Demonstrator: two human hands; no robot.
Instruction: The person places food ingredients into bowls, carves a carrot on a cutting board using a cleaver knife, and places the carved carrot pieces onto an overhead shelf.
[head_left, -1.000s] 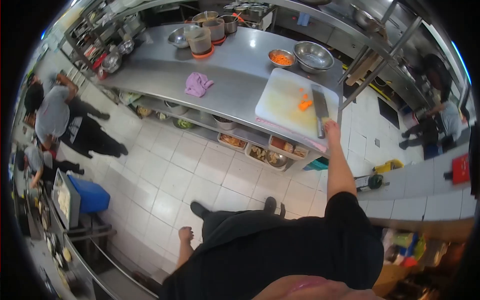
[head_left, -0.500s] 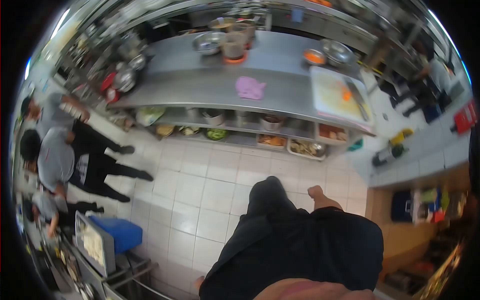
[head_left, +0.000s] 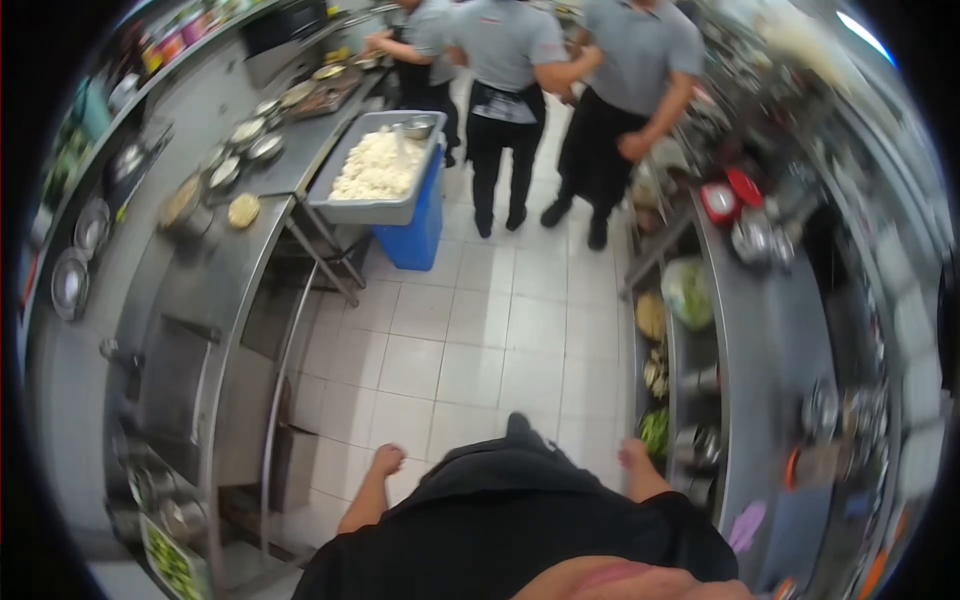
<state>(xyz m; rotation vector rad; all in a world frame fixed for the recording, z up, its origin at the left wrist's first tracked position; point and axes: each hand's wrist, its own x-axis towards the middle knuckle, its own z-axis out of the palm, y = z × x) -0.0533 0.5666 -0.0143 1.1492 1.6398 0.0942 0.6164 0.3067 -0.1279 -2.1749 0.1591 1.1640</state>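
My left hand (head_left: 388, 460) hangs beside my body over the tiled floor, its fingers curled in with nothing seen in them. On the other side my right hand (head_left: 632, 453) hangs near the lower shelf of the right counter; it is blurred, and its fingers do not show clearly. Close to that hand is a container of green vegetables (head_left: 655, 433) on the shelf. Neither hand visibly touches anything.
A grey tub (head_left: 395, 214) of white food rests on a blue bin (head_left: 412, 235) ahead. Three people in grey shirts (head_left: 508, 50) stand beyond it. Steel counters flank the aisle: a left counter (head_left: 262, 240) and a right counter (head_left: 770, 350) bearing a purple cloth (head_left: 746, 527).
My view has swung left, from facing the counter with the cutting board to facing along the aisle. The people and blue bin now appear ahead, and both hands show at my sides.
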